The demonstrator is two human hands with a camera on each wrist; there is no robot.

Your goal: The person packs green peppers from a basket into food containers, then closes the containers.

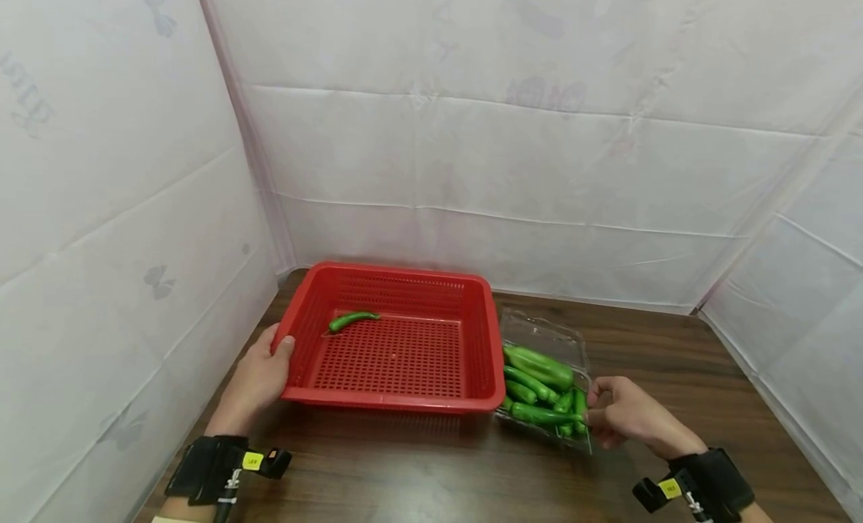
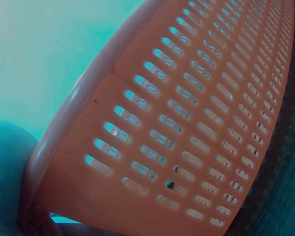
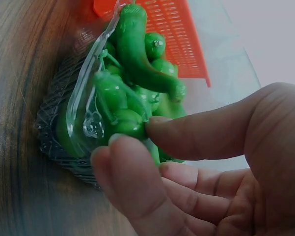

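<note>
White sheeting is being hung all around a dark wood worktop (image 1: 418, 470), so it's basically a little tent setup. A red basket (image 1: 394, 399) is sitting in the middle, with one green pepper (image 1: 353, 320) lying inside it at about 10 o'clock. A clear plastic tray (image 1: 539, 330) packed with green peppers (image 1: 539, 367) is parked just beside the basket at 3 o'clock.

What could go sideways, as a guess: that tray looks flimsy, and it's being gripped only at one near corner, so if it's pulled or lifted it could be flexed or tipped and peppers dumped onto the worktop. The pinched pepper could also be squeezed out, since the skins look slick.

The left hand (image 1: 259, 377) is being curled round the basket's left rim at 9 o'clock, thumb over the top edge, holding it steady. The right hand (image 1: 623, 414) is being closed in a pinch at the tray's near corner; in the wrist view the thumb and fingertips (image 3: 125, 147) are being pressed against a pepper through or beside the plastic edge.
</note>
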